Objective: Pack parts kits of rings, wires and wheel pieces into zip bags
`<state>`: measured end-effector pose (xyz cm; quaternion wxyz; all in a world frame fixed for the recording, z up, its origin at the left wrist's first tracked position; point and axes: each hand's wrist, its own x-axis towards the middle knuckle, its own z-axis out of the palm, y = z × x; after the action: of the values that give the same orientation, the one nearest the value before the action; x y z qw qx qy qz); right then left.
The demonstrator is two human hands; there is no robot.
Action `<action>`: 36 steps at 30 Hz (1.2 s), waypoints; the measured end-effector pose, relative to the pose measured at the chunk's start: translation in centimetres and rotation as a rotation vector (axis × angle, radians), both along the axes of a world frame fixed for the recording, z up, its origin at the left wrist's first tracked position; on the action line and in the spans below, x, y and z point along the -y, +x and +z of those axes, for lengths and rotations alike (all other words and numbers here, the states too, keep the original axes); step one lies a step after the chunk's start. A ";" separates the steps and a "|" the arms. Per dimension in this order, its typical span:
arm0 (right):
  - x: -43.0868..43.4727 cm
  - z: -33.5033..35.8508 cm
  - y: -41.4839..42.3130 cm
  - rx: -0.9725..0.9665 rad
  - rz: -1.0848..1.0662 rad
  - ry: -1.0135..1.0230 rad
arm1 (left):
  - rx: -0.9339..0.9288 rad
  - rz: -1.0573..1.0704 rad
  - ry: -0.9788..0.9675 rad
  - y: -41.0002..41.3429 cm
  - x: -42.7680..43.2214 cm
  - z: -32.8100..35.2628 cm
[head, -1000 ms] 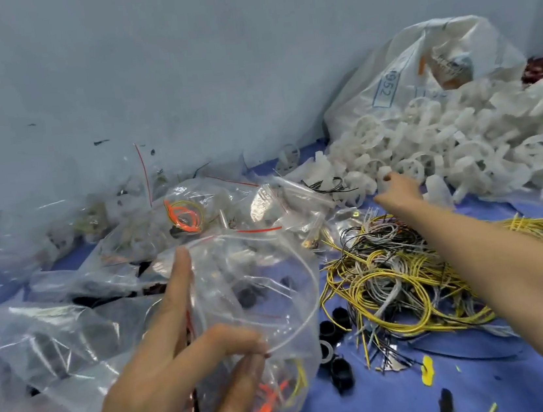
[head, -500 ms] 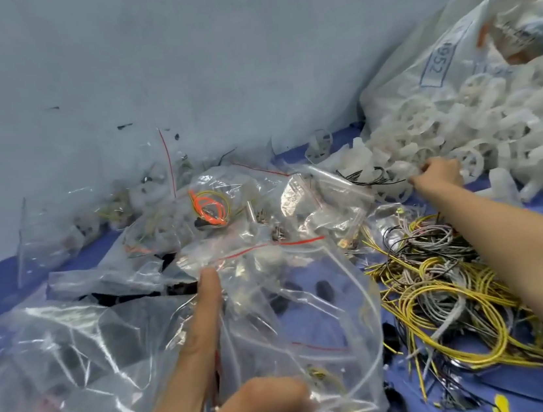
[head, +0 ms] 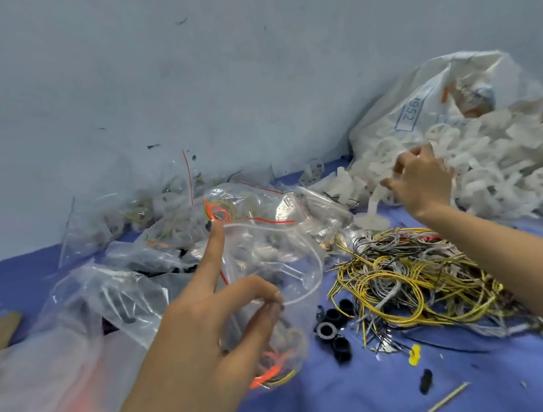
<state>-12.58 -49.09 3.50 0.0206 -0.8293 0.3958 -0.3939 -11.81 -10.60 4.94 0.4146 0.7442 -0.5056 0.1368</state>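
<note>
My left hand (head: pixel 209 319) holds a clear zip bag (head: pixel 281 266) with its mouth spread wide; the forefinger props the red-striped rim and thumb and middle finger pinch the near rim. Orange and yellow wire coils lie at the bag's bottom. My right hand (head: pixel 421 184) is lifted over the near edge of the heap of white wheel pieces (head: pixel 505 170), fingers curled around a white wheel piece (head: pixel 377 198). A tangle of yellow and grey wires (head: pixel 409 278) lies between the hands. Black rings (head: pixel 331 327) sit by the bag.
Filled zip bags (head: pixel 229 211) are piled at the back left against the pale wall. A large white sack (head: pixel 439 106) stands behind the wheel heap. More clear bags (head: pixel 44 370) cover the left foreground. Blue cloth (head: pixel 389 393) covers the table, with a yellow scrap (head: pixel 414 354).
My right hand has risen from the wheel heap with a white piece in its fingers. The left hand keeps the bag's mouth spread. The camera has tilted up and to the right.
</note>
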 end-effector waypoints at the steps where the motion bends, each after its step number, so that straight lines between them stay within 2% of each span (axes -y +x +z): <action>1: -1.5 0.5 -0.5 0.073 0.046 -0.026 | -0.016 0.018 0.001 0.0 -0.2 -0.1; 4: -7.1 2.8 -1.9 0.431 0.276 0.008 | -0.080 0.027 0.077 -0.4 -1.0 0.8; 7: -13.7 6.2 -3.9 0.756 0.681 0.367 | -0.097 0.039 0.113 -0.5 -1.6 1.4; 9: -17.5 8.0 -5.4 0.826 1.015 0.563 | -0.098 0.035 0.116 -0.5 -1.8 1.6; 12: -21.1 8.8 -6.6 0.687 1.259 0.515 | -0.082 0.016 0.092 -0.4 -2.0 1.8; 16: -22.2 7.0 -5.9 0.418 1.140 0.233 | -0.062 -0.014 0.058 0.0 -2.4 1.9; 19: -21.6 6.0 -4.8 0.448 1.069 0.158 | -0.095 0.033 0.072 0.4 -2.5 1.7; 23: -20.7 5.7 -4.2 0.543 0.872 -0.057 | -0.109 0.068 0.102 0.6 -2.5 1.5; 25: -20.9 5.7 -4.3 0.506 0.906 -0.088 | -0.108 0.063 0.063 0.4 -2.1 1.4; 28: -21.7 5.7 -4.5 0.478 1.018 -0.026 | -0.100 0.047 -0.035 0.2 -1.4 1.0; 30: -21.8 5.7 -4.4 0.580 1.058 0.045 | -0.084 0.018 -0.026 0.1 -1.1 0.8; 33: -21.3 5.7 -4.5 0.777 1.218 0.344 | -0.101 0.006 0.029 0.1 -1.2 0.7; 36: -21.0 5.6 -4.6 0.768 1.446 0.600 | -0.118 0.000 0.032 -0.1 -1.1 0.9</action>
<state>-17.20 -28.05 9.08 0.6152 -0.6467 -0.1751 -0.4156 -11.87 -9.52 5.85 0.4318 0.7576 -0.4821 0.0846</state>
